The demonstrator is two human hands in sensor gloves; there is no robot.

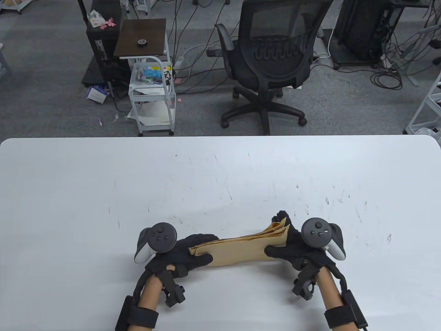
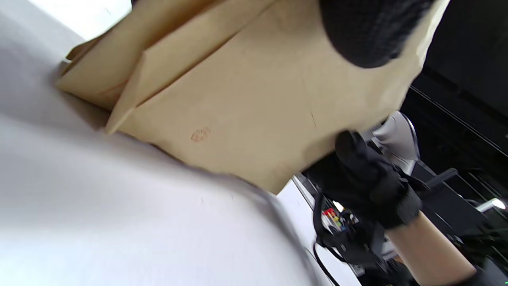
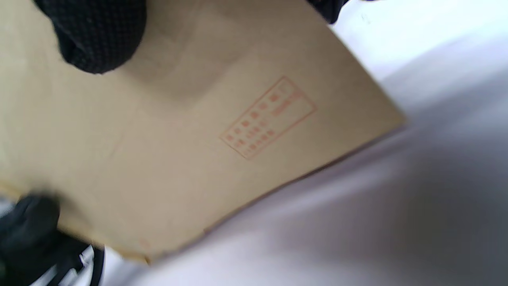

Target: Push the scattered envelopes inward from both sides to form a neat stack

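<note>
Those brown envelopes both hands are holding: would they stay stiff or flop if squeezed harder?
The envelopes look like thin paper, so probably light and bendy. Edges fan apart by the right hand, suggesting sheets slide easily. Gripped by the left hand too, they'd likely buckle.

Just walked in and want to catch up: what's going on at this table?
A person in sensor gloves holds a bunch of tan envelopes between both hands over the white table. The left hand grips one end, the right hand the other. The envelopes are gathered together, though their edges fan apart at the right end.

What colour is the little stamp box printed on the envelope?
Orange-red, a printed box on the tan envelope. The right wrist view shows it best.
</note>
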